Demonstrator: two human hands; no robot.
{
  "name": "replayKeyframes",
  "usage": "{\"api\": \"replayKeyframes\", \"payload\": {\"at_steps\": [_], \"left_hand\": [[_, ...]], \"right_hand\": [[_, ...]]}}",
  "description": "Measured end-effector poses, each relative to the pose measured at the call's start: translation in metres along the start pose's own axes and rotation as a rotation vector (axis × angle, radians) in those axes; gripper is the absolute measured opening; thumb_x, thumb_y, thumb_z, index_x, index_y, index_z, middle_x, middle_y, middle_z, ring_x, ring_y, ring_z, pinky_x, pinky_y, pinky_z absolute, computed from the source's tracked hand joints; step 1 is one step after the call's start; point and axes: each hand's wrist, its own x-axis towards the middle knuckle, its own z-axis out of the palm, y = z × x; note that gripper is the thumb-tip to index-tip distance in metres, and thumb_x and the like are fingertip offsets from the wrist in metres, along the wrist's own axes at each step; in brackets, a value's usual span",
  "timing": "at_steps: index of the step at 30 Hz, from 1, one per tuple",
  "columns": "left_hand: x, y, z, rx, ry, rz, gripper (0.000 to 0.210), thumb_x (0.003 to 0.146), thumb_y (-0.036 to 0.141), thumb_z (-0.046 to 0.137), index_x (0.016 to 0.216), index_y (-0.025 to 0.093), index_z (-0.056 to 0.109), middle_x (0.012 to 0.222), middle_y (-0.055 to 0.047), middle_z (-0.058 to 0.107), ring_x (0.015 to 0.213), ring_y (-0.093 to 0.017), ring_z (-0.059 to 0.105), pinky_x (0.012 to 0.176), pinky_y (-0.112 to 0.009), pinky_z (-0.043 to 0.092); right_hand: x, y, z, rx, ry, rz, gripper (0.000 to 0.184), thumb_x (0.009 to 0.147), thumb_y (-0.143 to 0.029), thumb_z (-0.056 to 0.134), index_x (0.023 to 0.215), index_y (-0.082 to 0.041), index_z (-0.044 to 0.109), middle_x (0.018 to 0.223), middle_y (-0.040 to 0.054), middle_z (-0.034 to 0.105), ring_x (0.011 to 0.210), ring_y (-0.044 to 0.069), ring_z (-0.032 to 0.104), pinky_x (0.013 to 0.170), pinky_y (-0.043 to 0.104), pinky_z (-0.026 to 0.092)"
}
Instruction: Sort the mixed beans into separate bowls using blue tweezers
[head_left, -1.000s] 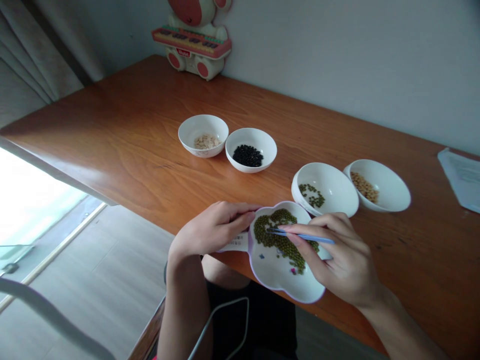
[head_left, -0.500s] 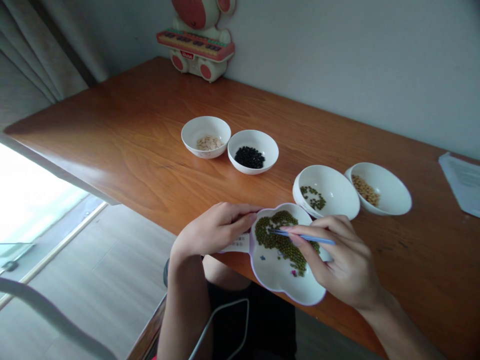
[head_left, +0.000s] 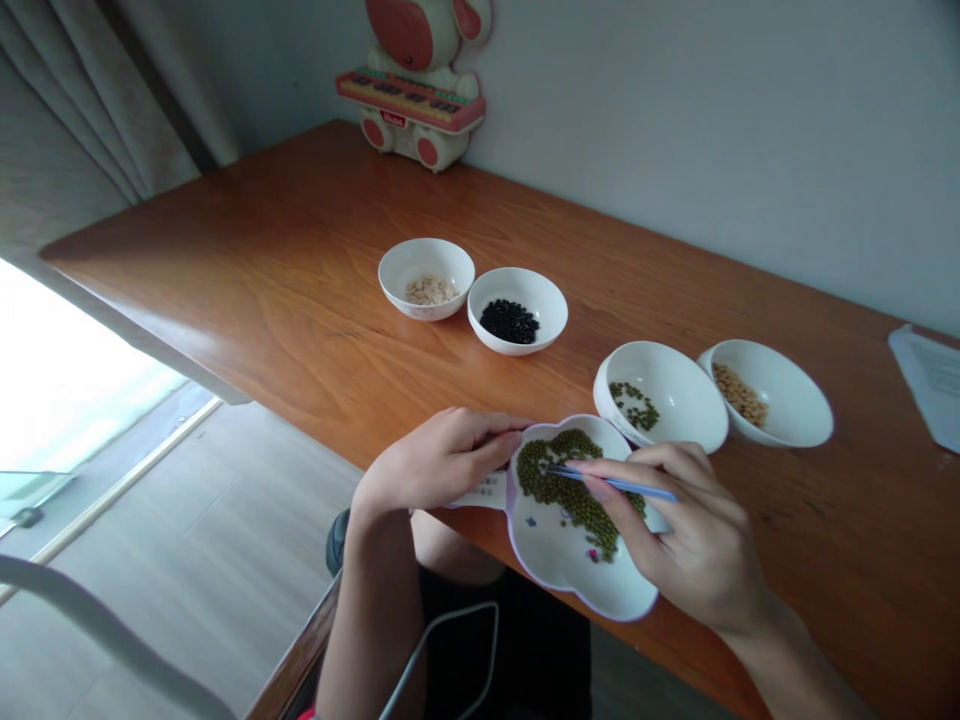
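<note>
My right hand (head_left: 697, 530) is closed on blue tweezers (head_left: 626, 486), their tips down among green mung beans (head_left: 577, 440). The beans lie spread in a white, flower-shaped plate (head_left: 547, 565) with a purple rim. At its left side my left hand (head_left: 442, 460) grips the plate by its rim and handle; the fingertips are partly hidden. Just beyond the plate stands a white bowl (head_left: 690, 400) holding some green beans. Whether a bean is between the tweezer tips is too small to tell.
A bowl (head_left: 799, 400) of yellowish beans stands at the right. Farther back are a bowl (head_left: 517, 285) of black beans and a bowl (head_left: 409, 260) of pale flat seeds. A toy keyboard (head_left: 412, 100) sits against the wall; a white sheet (head_left: 930, 380) lies far right.
The whole view has shifted slightly, so everything appears a little farther right and lower. Both hands keep their holds, and the tweezer tips remain among the beans.
</note>
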Motion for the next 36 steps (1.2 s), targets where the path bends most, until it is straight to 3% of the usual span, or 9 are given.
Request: {"api": "replayKeyframes", "payload": {"at_steps": [5,36], "left_hand": [[0.0,0.0008,-0.0005,-0.004,-0.009,-0.004,0.042,0.108,0.037,0.046,0.139,0.019,0.069,0.129,-0.004,0.077,0.111,-0.02,0.072,0.091,-0.022,0.054],[-0.0011,-0.0006,-0.0016,0.107,0.032,0.024,0.042,0.107,0.034,0.047,0.136,0.018,0.072,0.112,-0.005,0.082,0.091,-0.019,0.072,0.082,-0.024,0.054]], "right_hand": [[-0.0017,0.0006,-0.0002,-0.021,0.012,-0.006,0.026,0.088,-0.006,0.074,0.109,-0.02,0.073,0.087,0.0018,0.075,0.078,0.014,0.064,0.075,0.032,0.053],[-0.009,0.0067,-0.0002,0.011,-0.058,-0.02,0.037,0.087,-0.004,0.074,0.12,-0.021,0.072,0.093,0.0017,0.077,0.079,0.015,0.066,0.076,0.034,0.052]]}}
